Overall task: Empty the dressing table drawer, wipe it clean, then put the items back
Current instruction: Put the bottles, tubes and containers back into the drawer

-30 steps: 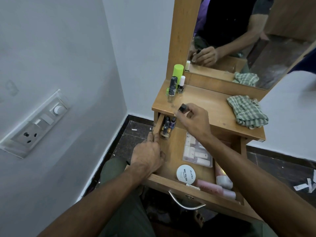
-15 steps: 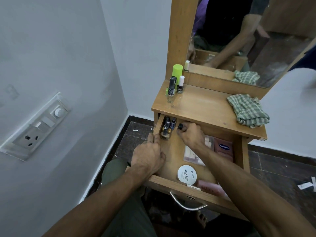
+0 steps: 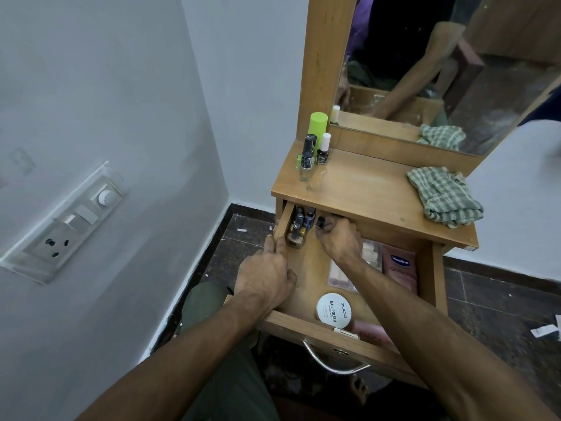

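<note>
Reaching back into the open wooden drawer (image 3: pixel 306 268), the right hand (image 3: pixel 337 240) now pinches a small dark-capped nail polish bottle (image 3: pixel 321 221) at the drawer's far left corner, where a second ago it held that bottle up over the wooden tabletop (image 3: pixel 364 189). That drop from top to drawer suggests items are going back in, so the task looks to be in its final stage, though several remain out: a clear bottle with a dark cap (image 3: pixel 307 159), a black bottle with a white cap (image 3: pixel 323 150) and a lime-green cylinder (image 3: pixel 318 124) stand on the tabletop's left rear. The held bottle seems upright, its long axis near vertical with the cap pointing up, just beside a cluster of dark polish bottles (image 3: pixel 300 221) already standing against the left wall. The left hand (image 3: pixel 265 276) has stayed where it was, fingers curled over the drawer's left side wall, steadying it. Nearer the front lie a round white nail polish tin (image 3: pixel 334 309) and a pink Vaseline tube (image 3: pixel 399 265). A green checked cloth (image 3: pixel 444 196) lies crumpled at the tabletop's right.
</note>
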